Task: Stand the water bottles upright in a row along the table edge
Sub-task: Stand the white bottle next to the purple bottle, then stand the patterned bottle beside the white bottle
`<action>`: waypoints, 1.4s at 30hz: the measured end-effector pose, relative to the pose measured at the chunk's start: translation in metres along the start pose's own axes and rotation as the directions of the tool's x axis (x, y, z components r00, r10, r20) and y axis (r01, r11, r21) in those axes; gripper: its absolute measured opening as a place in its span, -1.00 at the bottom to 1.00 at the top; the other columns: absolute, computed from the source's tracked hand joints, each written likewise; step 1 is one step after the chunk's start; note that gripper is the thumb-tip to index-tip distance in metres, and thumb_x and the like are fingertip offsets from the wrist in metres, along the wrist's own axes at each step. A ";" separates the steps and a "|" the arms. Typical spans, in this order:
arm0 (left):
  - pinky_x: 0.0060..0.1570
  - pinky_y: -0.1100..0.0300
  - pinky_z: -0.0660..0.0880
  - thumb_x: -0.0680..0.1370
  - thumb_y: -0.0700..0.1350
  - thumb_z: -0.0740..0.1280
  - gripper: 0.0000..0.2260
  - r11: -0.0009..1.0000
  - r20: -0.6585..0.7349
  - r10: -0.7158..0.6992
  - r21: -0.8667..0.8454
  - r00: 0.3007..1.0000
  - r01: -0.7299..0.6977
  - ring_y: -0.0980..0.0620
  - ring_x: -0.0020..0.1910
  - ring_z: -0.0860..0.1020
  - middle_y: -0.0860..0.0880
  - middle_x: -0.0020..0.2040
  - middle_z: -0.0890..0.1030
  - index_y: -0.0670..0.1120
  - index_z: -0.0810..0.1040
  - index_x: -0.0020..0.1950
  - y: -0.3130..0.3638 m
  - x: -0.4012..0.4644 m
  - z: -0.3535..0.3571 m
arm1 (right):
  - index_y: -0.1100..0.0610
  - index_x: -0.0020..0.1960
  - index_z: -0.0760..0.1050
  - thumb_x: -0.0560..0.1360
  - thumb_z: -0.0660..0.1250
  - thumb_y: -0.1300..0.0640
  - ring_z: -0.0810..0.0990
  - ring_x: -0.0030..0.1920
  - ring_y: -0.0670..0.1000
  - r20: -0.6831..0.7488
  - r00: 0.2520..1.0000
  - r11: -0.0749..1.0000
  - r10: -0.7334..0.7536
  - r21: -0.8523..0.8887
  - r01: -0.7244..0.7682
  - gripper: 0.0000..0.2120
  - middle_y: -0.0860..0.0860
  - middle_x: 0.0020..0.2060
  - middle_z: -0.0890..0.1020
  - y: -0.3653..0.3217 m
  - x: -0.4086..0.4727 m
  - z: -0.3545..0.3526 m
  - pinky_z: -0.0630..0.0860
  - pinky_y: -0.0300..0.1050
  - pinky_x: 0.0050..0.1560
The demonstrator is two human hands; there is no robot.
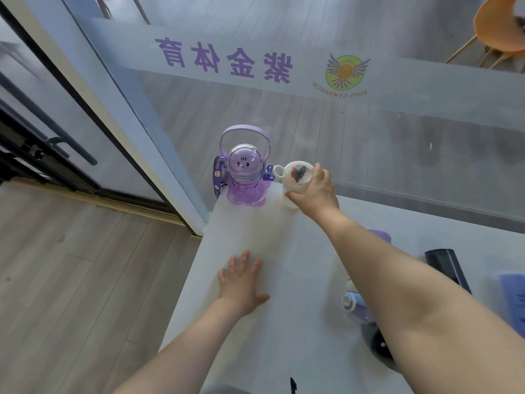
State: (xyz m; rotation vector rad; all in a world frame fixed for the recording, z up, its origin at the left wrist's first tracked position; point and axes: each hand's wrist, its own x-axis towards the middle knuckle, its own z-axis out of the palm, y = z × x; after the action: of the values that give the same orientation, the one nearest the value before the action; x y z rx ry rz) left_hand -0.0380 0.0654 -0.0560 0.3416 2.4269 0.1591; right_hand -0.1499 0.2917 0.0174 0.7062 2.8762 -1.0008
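A clear purple bottle (245, 177) with a rabbit-face dome lid and a hoop handle stands upright at the far left corner of the white table (255, 237). Just right of it stands a white bottle (295, 177) with a small toy under its lid. My right hand (315, 191) is wrapped around the white bottle's side and holds it upright at the far edge. My left hand (241, 282) lies flat on the tabletop with fingers spread and holds nothing. A pale blue-lidded bottle (355, 307) lies partly hidden under my right forearm.
A dark cylinder (447, 265) lies on the table at the right, with a blue-purple item (514, 297) beside it. A purple thing (379, 236) peeks out behind my right arm. A glass wall with purple lettering runs along the table's far edge. Wooden floor lies to the left.
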 end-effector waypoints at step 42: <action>0.05 0.20 0.52 0.56 -0.15 0.36 -0.80 0.371 0.011 0.264 -0.924 0.964 -0.091 0.17 -0.09 0.61 -0.05 0.08 0.64 -0.02 0.50 0.17 0.133 -0.074 0.060 | -0.02 0.34 0.31 0.40 0.44 -0.08 0.57 0.12 -0.03 0.109 0.958 0.916 0.265 0.283 -0.286 -0.42 -0.04 0.18 0.57 0.155 -0.254 -0.048 0.52 -0.08 0.11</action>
State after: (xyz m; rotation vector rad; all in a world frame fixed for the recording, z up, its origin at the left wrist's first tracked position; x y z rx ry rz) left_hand 0.0820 0.1734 -0.0305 0.0708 1.7400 1.4776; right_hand 0.1494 0.3233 0.0056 1.0369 2.4964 -1.3925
